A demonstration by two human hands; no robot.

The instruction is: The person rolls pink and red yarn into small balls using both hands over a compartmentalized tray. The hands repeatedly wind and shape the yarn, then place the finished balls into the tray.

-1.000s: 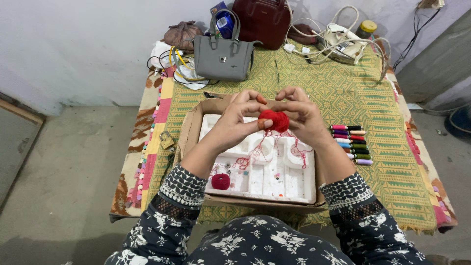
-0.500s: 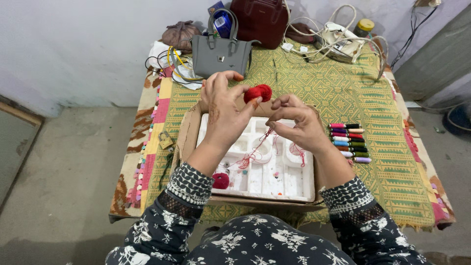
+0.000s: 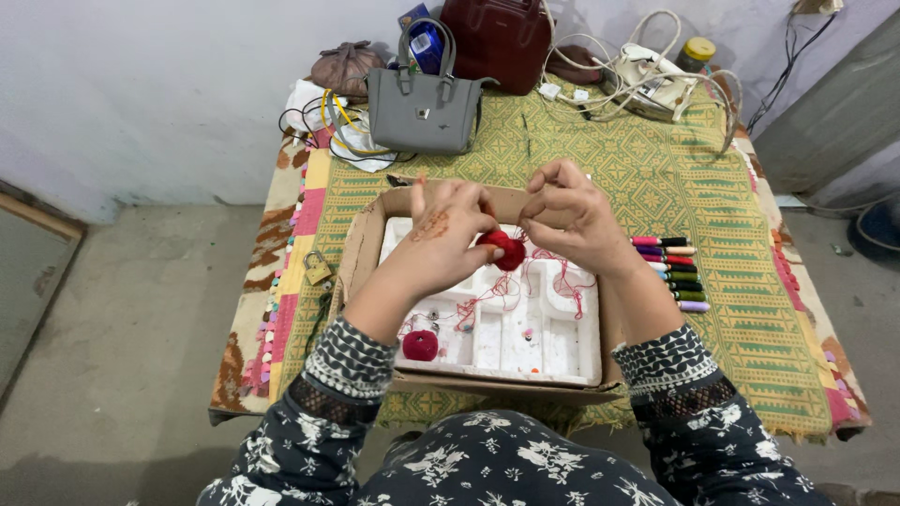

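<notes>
My left hand holds a red ball of yarn between thumb and fingers, above a white foam tray. My right hand pinches the red thread just to the right of the ball. Loose pink-red thread hangs down into the tray. The tray sits inside a shallow cardboard box on the patterned green cloth. A smaller dark red yarn ball lies in the tray's near left corner.
A row of coloured markers lies right of the box. A grey handbag, a maroon bag, a brown pouch and tangled white cables crowd the far edge. A brass padlock lies left of the box.
The left hand brought the red ball back down from its raised spot toward the right hand. Both hands now meet over the tray again.
</notes>
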